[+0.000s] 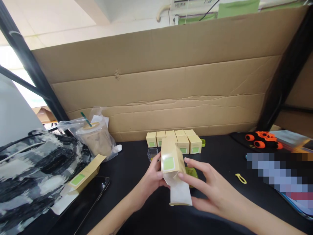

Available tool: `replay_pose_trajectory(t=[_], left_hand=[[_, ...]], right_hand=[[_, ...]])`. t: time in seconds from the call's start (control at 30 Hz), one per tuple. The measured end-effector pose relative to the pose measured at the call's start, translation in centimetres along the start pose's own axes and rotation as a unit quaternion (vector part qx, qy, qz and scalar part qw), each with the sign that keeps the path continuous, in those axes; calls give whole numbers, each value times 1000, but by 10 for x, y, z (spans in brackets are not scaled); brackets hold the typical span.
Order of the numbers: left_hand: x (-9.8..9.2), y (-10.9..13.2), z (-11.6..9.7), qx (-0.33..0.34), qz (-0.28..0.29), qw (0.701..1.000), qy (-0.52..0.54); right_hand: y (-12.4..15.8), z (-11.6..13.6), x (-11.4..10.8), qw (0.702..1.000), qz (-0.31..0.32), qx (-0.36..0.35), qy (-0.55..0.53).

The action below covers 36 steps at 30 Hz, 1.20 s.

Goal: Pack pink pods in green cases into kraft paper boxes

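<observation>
Tan box (172, 160) with a green sticker sits in the lower middle of the frame, held up just above the black desk (220, 153). Its long side runs up and down, leaning a little to the left at the top. The green sticker faces the camera. The bottom end is open, and a pale flap (180, 194) hangs down from it toward the bottom of the frame.

The left hand (150, 181) grips the box from the left side, fingers pressed on its edge. The right hand (212, 191) holds it from the right, with fingertips touching the box's side and the other fingers spread apart.

Just behind the box, in the middle of the frame, a row of small tan boxes (182, 140) with green stickers stands against a big cardboard wall (171, 81). A little clear tub (152, 153) is just left of the held box. A green thing (192, 172) peeks out behind the right fingers.

At the left, a drink cup in a plastic bag (95, 138) stands near a flat folded box (84, 176) and a black and white bag (31, 169). At the right lie an orange toy car (262, 139) and a yellow clip (241, 178).
</observation>
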<state>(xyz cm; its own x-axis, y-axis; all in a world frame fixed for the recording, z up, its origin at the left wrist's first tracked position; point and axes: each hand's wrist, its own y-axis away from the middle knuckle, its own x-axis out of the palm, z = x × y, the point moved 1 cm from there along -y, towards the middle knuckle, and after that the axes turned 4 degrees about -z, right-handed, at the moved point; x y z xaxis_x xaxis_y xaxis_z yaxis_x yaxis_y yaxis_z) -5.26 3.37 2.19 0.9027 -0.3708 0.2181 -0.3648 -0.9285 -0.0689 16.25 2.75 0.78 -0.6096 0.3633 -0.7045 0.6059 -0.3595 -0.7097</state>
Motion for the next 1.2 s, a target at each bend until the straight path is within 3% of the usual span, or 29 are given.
replay_pose_trajectory(t=[0.1, 0.4, 0.73, 0.87, 1.2], left_hand=[[-2, 6, 4, 17, 38, 999, -2], [3, 6, 10, 54, -18, 998, -20], [8, 9, 6, 19, -40, 999, -13], [11, 10, 5, 10, -33, 999, -12], [10, 10, 6, 31, -18, 999, -33]], right_hand=[[4, -2, 2, 1000, -11, 7, -6], [3, 1, -1, 999, -36, -29, -26], [0, 12, -5, 992, -121, -7, -32], [1, 10, -7, 994, -92, -50, -5], [-1, 8, -7, 993, -109, -41, -15]])
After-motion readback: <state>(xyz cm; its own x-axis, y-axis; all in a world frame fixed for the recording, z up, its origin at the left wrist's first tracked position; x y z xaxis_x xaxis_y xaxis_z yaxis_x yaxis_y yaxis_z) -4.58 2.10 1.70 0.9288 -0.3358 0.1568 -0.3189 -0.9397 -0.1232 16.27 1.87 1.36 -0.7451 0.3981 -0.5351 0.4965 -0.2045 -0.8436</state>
